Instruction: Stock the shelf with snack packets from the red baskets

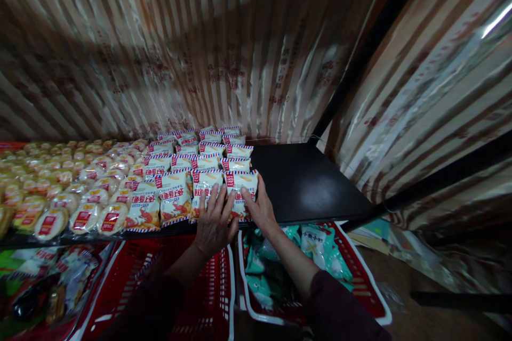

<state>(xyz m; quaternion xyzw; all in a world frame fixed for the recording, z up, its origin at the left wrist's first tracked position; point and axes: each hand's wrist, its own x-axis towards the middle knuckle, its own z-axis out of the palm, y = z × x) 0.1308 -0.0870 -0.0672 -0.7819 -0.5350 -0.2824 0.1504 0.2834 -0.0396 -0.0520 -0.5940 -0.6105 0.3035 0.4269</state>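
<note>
Rows of white snack packets with red-and-blue striped edges and red lettering stand on a black shelf [304, 181]. My left hand [214, 221] lies with fingers stretched and slightly apart over the front of a snack packet [206, 178] in the nearest row. The packet at the right end of that row [240, 178] is in my right hand [262, 208], with the thumb on its front and the fingers along its right side. Some of the fingers are hidden behind this packet.
Round, clear-wrapped crackers [82, 218] fill the shelf's left part. Below stand a red basket [228, 287], a second red basket [376, 303] with green bags [324, 250], and mixed packets [72, 277] at left. Black posts [360, 48] and striped plastic sheeting [240, 53] bound the shelf.
</note>
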